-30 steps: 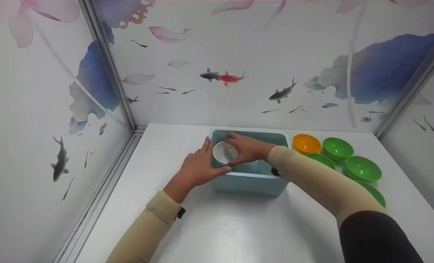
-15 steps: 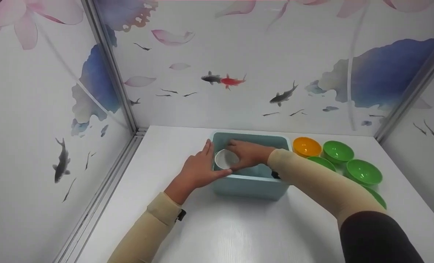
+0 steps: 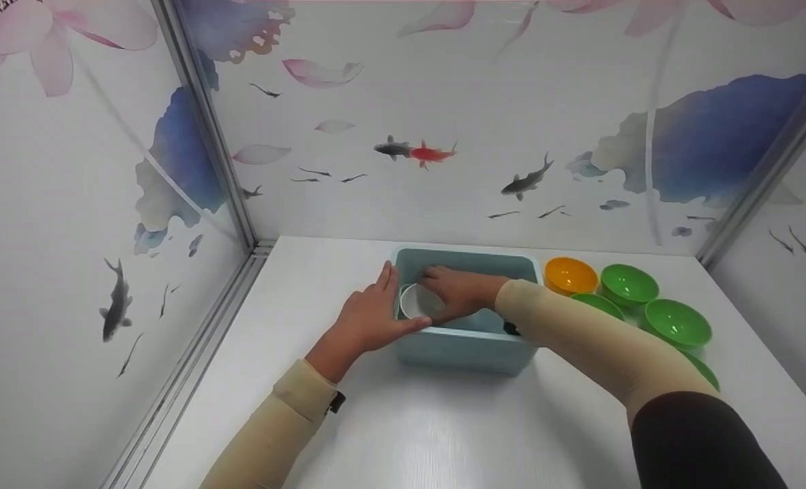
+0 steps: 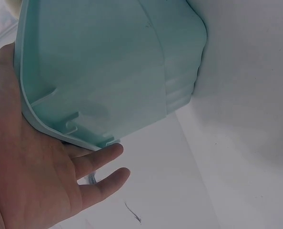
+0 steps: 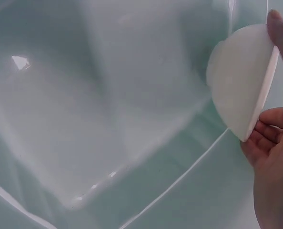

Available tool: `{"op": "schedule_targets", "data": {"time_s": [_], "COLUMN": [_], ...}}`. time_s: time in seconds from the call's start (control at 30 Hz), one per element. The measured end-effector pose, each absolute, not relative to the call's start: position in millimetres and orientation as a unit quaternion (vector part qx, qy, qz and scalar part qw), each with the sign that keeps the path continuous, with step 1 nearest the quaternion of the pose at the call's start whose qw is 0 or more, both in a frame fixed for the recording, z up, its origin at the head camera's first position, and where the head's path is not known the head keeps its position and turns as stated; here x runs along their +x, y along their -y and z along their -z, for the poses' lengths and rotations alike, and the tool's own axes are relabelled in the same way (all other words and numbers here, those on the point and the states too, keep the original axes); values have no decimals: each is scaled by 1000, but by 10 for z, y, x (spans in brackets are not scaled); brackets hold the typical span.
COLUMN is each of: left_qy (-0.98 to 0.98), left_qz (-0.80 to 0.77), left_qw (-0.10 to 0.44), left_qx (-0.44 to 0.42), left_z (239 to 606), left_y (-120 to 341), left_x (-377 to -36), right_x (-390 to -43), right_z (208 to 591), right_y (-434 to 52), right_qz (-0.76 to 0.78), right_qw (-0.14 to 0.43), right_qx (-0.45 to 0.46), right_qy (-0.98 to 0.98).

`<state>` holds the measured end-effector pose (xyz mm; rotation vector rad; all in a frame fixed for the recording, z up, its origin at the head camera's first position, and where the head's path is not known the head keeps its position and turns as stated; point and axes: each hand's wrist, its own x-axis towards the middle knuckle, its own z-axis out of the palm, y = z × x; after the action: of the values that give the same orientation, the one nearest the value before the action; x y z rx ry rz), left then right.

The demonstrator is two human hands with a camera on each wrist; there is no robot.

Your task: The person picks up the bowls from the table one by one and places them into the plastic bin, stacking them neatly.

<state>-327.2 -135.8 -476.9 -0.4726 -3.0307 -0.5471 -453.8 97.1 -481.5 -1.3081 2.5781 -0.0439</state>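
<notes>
Head view: a white bowl (image 3: 419, 301) is gripped by the right hand (image 3: 462, 293) inside the left end of a teal bin (image 3: 467, 348), probably just above its floor. The left hand (image 3: 369, 318) is laid flat against the bin's outer wall. Next, a gentle release is called for. The bin's floor and the nearest green bowl (image 3: 700, 367) are hidden by the arm.

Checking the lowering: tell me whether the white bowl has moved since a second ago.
Yes. The white bowl, held by the right hand, has sunk lower inside the teal bin, judged against the bin's left rim.
</notes>
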Motion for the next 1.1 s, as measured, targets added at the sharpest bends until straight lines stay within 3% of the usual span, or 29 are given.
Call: {"op": "schedule_targets", "data": {"time_s": [1.1], "left_qy": [968], "left_qz": [196], "left_qw": [11], "left_qx": [-158], "left_z": [4733], "left_y": [1370], "left_x": [-3249], "right_x": [-4577], "right_z": [4849], "right_y": [-905], "right_qz": [4], "right_qw": [148], "right_qx": [-456], "right_qy": [-878]}}
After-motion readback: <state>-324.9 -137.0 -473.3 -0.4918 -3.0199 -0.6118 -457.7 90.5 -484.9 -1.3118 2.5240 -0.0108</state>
